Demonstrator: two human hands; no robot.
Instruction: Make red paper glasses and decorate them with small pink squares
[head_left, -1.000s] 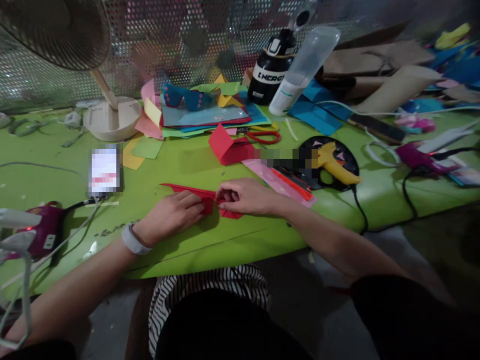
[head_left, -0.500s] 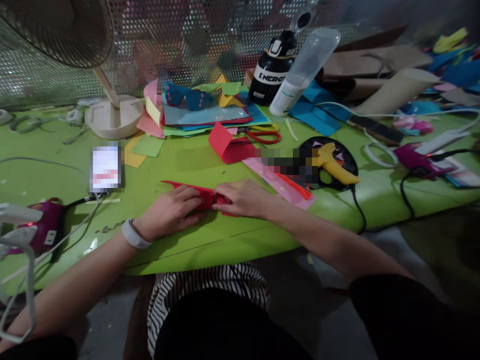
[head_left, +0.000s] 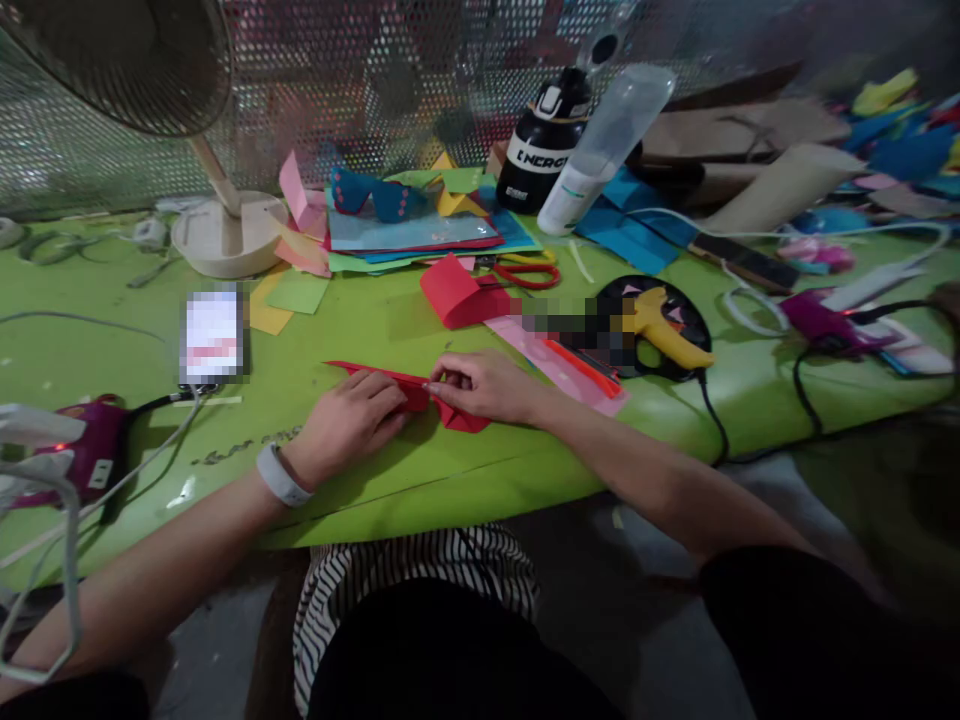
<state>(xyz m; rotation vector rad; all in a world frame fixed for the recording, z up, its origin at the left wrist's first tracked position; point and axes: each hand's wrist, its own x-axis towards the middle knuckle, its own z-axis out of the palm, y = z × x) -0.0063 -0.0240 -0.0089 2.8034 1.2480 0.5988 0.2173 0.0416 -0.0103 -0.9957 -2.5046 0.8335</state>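
A folded piece of red paper (head_left: 463, 418) lies low on the green table, with a thin pointed end sticking out to the left. My left hand (head_left: 354, 412), a pale band on its wrist, curls its fingers over the left part of the paper and holds it against the table. At the paper's middle fold, my right hand (head_left: 487, 386) pinches the edge between thumb and forefinger. Below that hand a creased red flap shows. Part of the paper is hidden under both hands. Just beyond them sits another curled red paper (head_left: 454, 290).
Red-handled scissors (head_left: 529, 272) and a pink paper strip (head_left: 585, 378) lie beyond my right hand. A yellow glue gun (head_left: 671, 330) rests on a black dish, its cord hanging over the front edge. Further back stand a fan (head_left: 229, 245), a black bottle (head_left: 536, 150) and a clear bottle (head_left: 607, 150).
My right hand has lifted slightly and its fingers have drawn into a pinch, uncovering more of the red flap below. My left hand stays on the paper.
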